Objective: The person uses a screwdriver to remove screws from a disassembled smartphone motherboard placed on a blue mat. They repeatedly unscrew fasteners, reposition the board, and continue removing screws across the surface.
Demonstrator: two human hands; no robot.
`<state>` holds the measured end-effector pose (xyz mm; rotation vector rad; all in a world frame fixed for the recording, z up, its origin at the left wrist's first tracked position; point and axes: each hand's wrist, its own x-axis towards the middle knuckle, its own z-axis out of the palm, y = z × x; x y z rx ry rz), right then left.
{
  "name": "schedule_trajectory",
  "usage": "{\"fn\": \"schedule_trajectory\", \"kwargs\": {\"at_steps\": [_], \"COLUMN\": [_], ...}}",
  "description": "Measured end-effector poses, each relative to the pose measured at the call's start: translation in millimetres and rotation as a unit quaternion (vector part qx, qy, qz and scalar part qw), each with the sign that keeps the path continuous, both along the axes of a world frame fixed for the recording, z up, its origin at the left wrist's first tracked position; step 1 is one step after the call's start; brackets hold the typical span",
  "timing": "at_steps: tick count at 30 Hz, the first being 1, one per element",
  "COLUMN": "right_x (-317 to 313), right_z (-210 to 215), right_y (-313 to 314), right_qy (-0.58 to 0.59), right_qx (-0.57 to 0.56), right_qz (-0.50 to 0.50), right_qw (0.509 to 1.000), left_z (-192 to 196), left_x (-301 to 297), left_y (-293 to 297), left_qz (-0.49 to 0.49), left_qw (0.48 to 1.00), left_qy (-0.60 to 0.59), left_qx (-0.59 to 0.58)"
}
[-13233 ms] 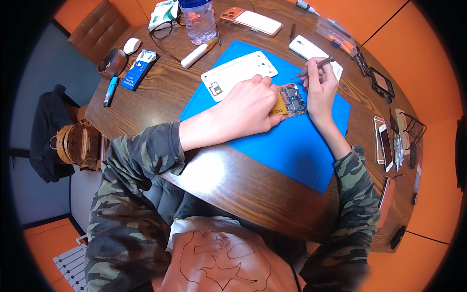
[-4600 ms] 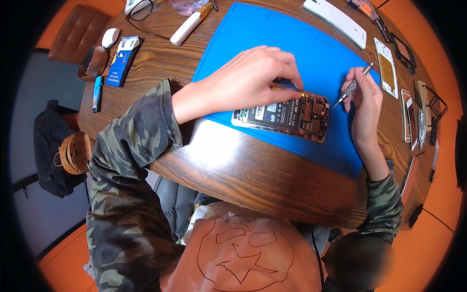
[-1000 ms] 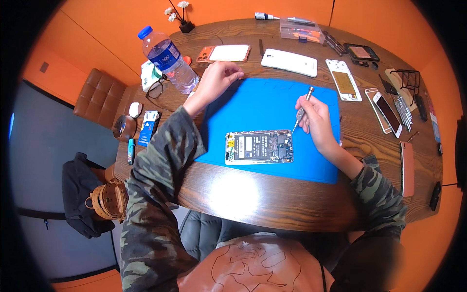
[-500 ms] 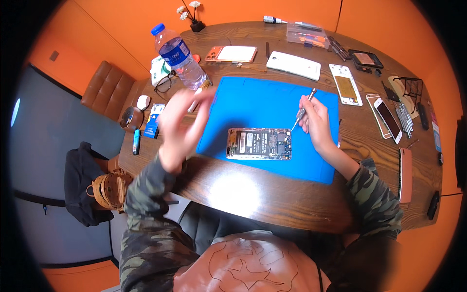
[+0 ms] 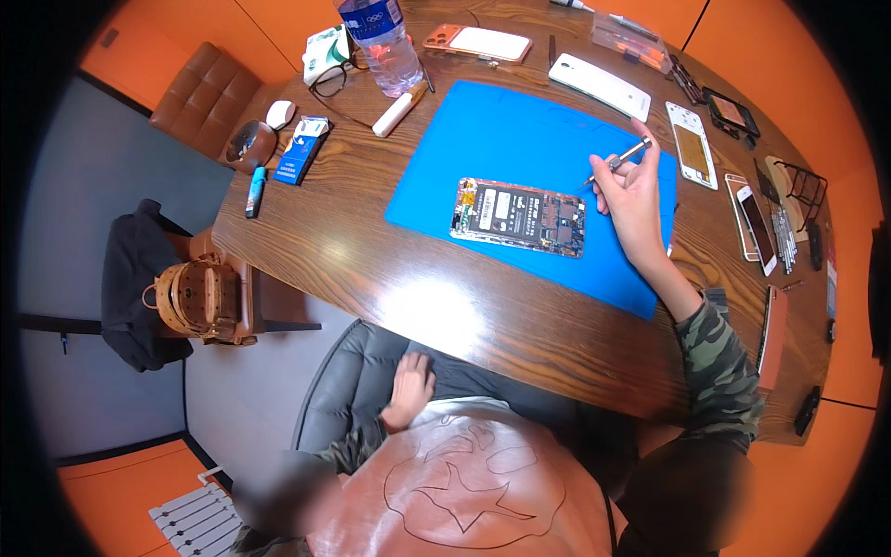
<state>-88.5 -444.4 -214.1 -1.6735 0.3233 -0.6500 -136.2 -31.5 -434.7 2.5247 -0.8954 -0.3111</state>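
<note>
An opened phone (image 5: 519, 215) with its circuit boards showing lies on the blue mat (image 5: 520, 139). My right hand (image 5: 633, 199) rests on the mat just right of the phone and holds a small screwdriver (image 5: 616, 161), its tip pointing toward the phone's upper right corner. My left hand (image 5: 409, 388) is down below the table edge, resting on my lap by the grey chair seat, fingers loosely apart and holding nothing.
A water bottle (image 5: 379, 37), glasses (image 5: 330, 78), a white tube (image 5: 395, 111) and a blue box (image 5: 302, 149) stand left of the mat. Several phones and screens (image 5: 691, 144) lie at the back and right. A brown woven bag (image 5: 200, 300) sits on a chair at left.
My left hand left the far side of the table, lifted over its left part and dropped to my lap. My right hand stayed beside the phone with the screwdriver.
</note>
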Motion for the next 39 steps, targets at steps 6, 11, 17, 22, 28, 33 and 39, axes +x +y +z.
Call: {"fn": "schedule_trajectory", "kwargs": {"at_steps": [6,11,17,22,28,33,39], "right_x": [-1.0,-1.4,-0.9,2.1,2.0,1.2,-0.8], "right_z": [-2.5,-3.1,2.7,9.9,10.4,5.0,5.1], "right_y": [-4.3,-3.0,5.0,4.8,11.3,16.0,11.7], "right_qy": [0.020,0.027,0.051,0.049,-0.019,-0.044,-0.041], "right_qx": [0.002,-0.055,-0.104,-0.059,-0.081,-0.161,-0.251], "right_qz": [-0.013,-0.001,-0.004,-0.009,-0.056,-0.026,0.020], "right_qw": [1.000,0.998,0.993,0.997,0.995,0.986,0.967], "left_z": [-79.2,-50.8,-11.2,-1.4,7.1,15.3,22.3], "left_x": [70.4,80.2,72.5,68.7,68.9,70.4,72.1], "left_y": [-23.3,-19.7,-19.4,-15.8,-8.0,-5.1,-3.7], "left_qz": [-0.042,-0.007,-0.001,-0.008,-0.018,-0.020,-0.030], "left_qw": [0.995,0.996,0.993,0.992,0.992,0.990,0.988], "left_qy": [-0.033,-0.042,-0.013,0.002,0.018,0.033,0.041], "left_qx": [-0.087,0.081,0.121,0.129,0.127,0.137,0.145]}}
